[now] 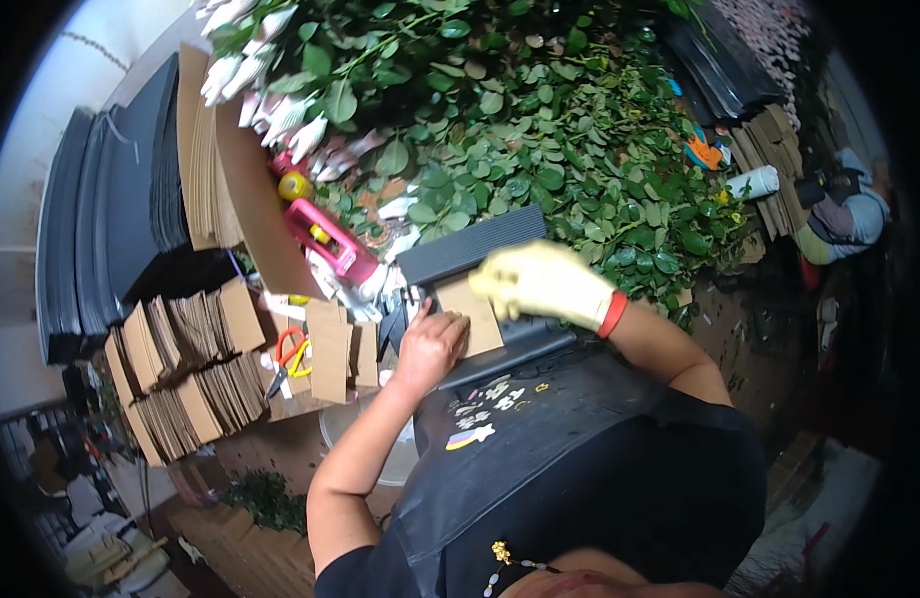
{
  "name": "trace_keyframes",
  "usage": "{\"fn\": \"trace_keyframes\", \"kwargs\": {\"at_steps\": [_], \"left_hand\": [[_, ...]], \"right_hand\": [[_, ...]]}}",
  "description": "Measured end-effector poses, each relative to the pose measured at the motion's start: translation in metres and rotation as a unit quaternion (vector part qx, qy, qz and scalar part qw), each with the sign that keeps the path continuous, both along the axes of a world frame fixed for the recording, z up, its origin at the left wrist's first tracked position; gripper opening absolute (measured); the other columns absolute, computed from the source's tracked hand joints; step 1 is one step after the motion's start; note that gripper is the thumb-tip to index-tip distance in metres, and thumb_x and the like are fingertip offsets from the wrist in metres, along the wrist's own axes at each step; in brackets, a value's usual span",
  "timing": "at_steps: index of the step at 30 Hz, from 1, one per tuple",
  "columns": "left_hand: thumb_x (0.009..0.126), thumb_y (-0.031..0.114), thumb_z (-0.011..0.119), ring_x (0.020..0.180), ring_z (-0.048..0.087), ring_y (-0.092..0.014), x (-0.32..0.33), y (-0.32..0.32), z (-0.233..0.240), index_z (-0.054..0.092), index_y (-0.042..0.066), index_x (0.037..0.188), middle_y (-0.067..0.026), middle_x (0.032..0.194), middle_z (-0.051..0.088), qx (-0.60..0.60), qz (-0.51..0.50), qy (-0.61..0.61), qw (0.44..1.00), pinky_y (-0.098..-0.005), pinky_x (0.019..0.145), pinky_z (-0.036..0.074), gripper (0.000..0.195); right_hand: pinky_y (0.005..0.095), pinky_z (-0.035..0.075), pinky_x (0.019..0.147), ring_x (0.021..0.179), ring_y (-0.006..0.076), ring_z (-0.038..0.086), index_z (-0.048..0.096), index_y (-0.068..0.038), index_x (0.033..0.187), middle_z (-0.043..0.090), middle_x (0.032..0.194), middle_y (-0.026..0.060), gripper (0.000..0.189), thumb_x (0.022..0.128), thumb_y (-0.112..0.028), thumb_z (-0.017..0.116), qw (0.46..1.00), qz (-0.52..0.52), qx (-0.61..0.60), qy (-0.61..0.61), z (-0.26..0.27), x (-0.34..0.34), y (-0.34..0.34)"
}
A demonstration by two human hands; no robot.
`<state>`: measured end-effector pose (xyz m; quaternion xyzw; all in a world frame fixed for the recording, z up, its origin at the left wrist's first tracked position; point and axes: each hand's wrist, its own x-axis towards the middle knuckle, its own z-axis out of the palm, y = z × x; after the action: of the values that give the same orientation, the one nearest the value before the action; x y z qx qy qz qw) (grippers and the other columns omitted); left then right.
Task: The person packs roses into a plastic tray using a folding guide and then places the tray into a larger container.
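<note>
My bare left hand [433,341] rests on the left edge of a piece of brown cardboard [476,318], which lies over a black sheet [512,350] at the table's near side. Just beyond the cardboard is a dark corrugated board [475,243]. Above the cardboard's right part is my right hand [542,284], in a pale yellow glove with a red cuff; it is blurred, its fingers look curled, and whether it holds anything cannot be told. A pink tape dispenser [333,239] stands left of the corrugated board. Scissors [288,359] with orange and yellow handles lie further left.
Leafy green stems [519,142] cover the table's far side, with white-wrapped flower heads [280,112] at their left. Stacked cardboard pieces [198,404] and tall dark sheets [116,209] stand at left. A white roll [753,182] lies at right, near another person [852,217].
</note>
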<state>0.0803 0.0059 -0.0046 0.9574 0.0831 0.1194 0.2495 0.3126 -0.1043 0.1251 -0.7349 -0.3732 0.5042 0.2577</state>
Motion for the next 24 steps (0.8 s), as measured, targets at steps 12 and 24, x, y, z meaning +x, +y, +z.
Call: {"fn": "trace_keyframes", "kwargs": {"at_steps": [12,24], "left_hand": [[0.088,0.009,0.077,0.106,0.072,-0.026,-0.001,-0.007,0.003,0.076,0.003,0.102,-0.0093,0.109,0.075,0.000,0.014,-0.016,1.000,-0.0559,0.114,0.044,0.015],[0.086,0.009,0.077,0.106,0.071,-0.027,0.005,-0.002,0.008,0.076,0.004,0.102,-0.0095,0.108,0.074,0.000,-0.001,-0.017,1.000,-0.0541,0.112,0.047,0.017]], "right_hand": [[0.0498,0.016,0.131,0.156,0.0301,0.035,0.069,-0.017,0.139,0.043,0.166,0.0098,0.041,0.101,-0.027,0.058,0.777,0.202,-0.157,-0.575,-0.087,0.190,0.108],[0.0380,0.061,0.082,0.093,0.0251,0.073,0.075,-0.018,0.122,0.075,0.120,0.0014,0.036,0.093,-0.001,0.062,0.754,0.171,0.208,-0.599,-0.027,0.184,0.029]]}}
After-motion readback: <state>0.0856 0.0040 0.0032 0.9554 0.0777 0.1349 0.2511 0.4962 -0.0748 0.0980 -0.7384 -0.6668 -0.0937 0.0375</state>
